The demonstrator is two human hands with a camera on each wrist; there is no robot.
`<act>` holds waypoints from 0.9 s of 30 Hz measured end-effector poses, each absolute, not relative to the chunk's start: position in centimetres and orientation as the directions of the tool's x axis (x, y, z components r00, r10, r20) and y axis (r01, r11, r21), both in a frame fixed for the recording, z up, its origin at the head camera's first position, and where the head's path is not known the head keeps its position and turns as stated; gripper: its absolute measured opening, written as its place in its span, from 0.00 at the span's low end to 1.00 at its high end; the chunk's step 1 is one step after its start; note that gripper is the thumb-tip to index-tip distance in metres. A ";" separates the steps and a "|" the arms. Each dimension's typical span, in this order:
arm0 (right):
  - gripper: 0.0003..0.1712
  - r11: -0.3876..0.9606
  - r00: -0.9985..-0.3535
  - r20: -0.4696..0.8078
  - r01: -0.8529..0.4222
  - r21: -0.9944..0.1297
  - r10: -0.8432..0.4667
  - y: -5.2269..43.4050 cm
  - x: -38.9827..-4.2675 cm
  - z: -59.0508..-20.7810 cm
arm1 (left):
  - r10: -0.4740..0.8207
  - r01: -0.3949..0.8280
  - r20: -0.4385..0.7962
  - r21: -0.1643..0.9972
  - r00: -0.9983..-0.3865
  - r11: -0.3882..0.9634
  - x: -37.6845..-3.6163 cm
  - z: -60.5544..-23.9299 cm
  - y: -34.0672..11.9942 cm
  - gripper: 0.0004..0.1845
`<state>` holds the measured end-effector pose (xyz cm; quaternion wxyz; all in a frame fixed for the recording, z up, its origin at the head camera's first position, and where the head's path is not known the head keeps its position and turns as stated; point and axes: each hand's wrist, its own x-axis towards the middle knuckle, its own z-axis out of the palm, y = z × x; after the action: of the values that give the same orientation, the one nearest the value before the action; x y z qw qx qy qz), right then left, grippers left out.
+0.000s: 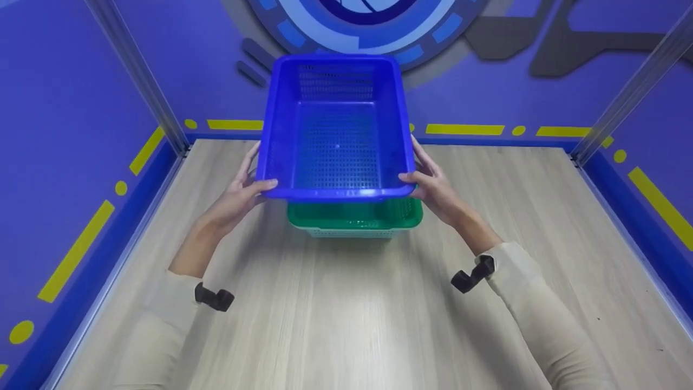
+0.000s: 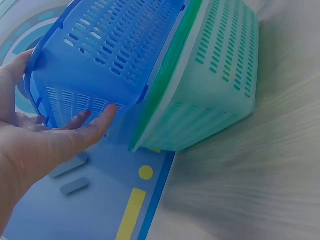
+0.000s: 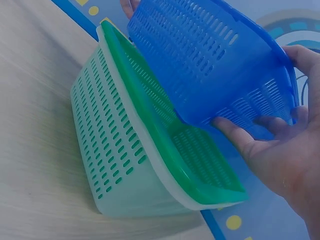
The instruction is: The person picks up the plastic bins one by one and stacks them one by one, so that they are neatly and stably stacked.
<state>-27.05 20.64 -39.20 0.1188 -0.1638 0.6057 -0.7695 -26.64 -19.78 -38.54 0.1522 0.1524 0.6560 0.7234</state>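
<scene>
I hold a blue perforated basket in the air, tilted with its near edge low and its inside bare. My left hand grips its near left corner, thumb over the rim and fingers along the side wall. My right hand grips the near right corner the same way, its fingers under the blue wall. Directly below stands a green basket nested inside a pale mint one; the blue basket's lower end dips toward the green rim.
The stacked baskets stand on a light wooden table near its far middle. Purple walls with yellow markings close in the left, right and back sides. Metal posts rise at the back corners.
</scene>
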 end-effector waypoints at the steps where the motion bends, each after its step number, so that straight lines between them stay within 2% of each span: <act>1: 0.48 -0.238 -0.919 0.106 -0.013 -0.971 -0.380 20.8 -27.0 -39.2 | 0.423 -0.023 0.019 0.995 -0.906 -0.092 -26.6 -38.5 -19.6 0.47; 10: 0.48 -0.218 -0.924 0.092 -0.009 -0.976 -0.372 21.8 -26.8 -39.7 | 0.427 -0.014 0.016 0.998 -0.904 -0.067 -26.5 -38.8 -18.7 0.49; 27: 0.47 -0.199 -0.924 0.072 0.004 -0.980 -0.376 22.3 -26.8 -40.3 | 0.420 -0.035 0.001 0.996 -0.908 -0.079 -27.0 -39.0 -18.3 0.47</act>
<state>-26.76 22.31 -40.30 0.1250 -0.1497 0.6205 -0.7595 -26.98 -18.31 -39.04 0.1581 0.1458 0.6598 0.7200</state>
